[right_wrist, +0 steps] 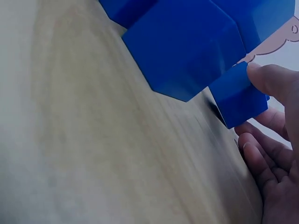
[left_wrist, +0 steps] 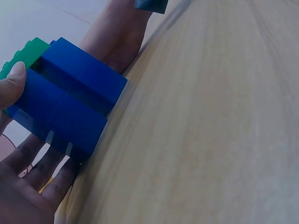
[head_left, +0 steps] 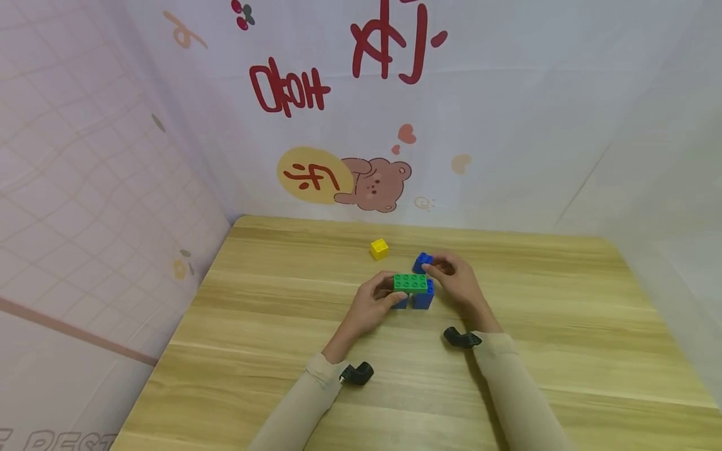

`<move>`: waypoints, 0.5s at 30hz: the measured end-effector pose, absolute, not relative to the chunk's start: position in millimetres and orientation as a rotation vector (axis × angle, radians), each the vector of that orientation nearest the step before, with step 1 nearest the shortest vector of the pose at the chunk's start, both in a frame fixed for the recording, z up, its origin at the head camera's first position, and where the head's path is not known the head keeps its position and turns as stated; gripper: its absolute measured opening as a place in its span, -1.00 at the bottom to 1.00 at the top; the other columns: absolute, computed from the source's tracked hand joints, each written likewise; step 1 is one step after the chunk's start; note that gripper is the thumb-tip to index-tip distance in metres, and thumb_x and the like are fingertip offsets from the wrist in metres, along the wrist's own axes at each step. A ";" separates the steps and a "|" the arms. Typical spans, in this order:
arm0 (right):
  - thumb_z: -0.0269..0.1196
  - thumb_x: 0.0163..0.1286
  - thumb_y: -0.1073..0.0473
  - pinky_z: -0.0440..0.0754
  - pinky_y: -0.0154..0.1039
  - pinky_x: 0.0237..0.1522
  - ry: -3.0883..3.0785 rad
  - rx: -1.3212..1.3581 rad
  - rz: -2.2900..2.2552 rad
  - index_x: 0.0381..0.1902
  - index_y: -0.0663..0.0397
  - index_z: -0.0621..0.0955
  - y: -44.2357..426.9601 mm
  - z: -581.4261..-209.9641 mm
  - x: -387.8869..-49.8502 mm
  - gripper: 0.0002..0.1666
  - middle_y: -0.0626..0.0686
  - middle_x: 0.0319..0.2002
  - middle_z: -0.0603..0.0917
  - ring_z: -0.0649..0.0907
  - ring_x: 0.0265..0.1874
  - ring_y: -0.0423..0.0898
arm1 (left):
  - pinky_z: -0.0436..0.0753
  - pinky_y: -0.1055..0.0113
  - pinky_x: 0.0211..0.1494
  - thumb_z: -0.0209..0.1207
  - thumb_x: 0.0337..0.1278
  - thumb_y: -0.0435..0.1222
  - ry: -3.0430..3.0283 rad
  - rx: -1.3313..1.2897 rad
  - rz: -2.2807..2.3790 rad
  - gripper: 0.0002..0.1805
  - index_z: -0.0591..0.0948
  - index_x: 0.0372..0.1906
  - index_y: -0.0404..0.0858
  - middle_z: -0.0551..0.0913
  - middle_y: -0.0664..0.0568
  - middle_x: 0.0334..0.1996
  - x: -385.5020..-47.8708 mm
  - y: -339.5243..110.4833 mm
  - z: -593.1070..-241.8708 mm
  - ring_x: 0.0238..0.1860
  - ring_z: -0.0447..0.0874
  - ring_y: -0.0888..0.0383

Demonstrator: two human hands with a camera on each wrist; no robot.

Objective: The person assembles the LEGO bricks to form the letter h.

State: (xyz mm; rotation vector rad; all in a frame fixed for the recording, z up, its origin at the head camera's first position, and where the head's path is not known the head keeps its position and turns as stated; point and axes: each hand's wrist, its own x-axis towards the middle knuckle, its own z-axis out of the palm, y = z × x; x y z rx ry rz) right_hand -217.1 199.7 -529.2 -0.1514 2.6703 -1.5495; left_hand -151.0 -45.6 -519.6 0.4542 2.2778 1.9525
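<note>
A green brick (head_left: 410, 283) with two rows of studs bridges two blue brick columns (head_left: 422, 299), which stand side by side with a narrow gap. Bare studs of the right column show beside the green brick's end. My left hand (head_left: 369, 304) grips this assembly from the left; in the left wrist view its thumb lies near the green brick and the fingers lie along a blue column (left_wrist: 65, 107). Just behind, my right hand (head_left: 459, 282) pinches a small blue brick (head_left: 422, 260) between thumb and fingers. In the right wrist view that brick appears close to the tabletop; contact is unclear.
A yellow brick (head_left: 379, 249) sits by itself farther back on the wooden table (head_left: 564, 326). Behind the table hangs a white printed cloth (head_left: 507, 125), and another covers the left side. Black camera mounts (head_left: 358, 374) are worn at both wrists.
</note>
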 end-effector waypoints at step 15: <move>0.34 0.44 -0.13 0.65 -0.42 -0.05 2.720 -0.210 -1.603 0.17 -0.02 0.65 196.6 -534.0 -198.7 -0.52 0.09 -0.08 0.75 0.70 -0.10 -0.04 | 0.66 0.07 0.32 0.28 0.39 -0.15 2.287 0.488 1.951 -0.65 0.61 0.21 0.01 0.71 0.00 0.07 -149.2 -46.7 -521.2 0.12 0.66 0.07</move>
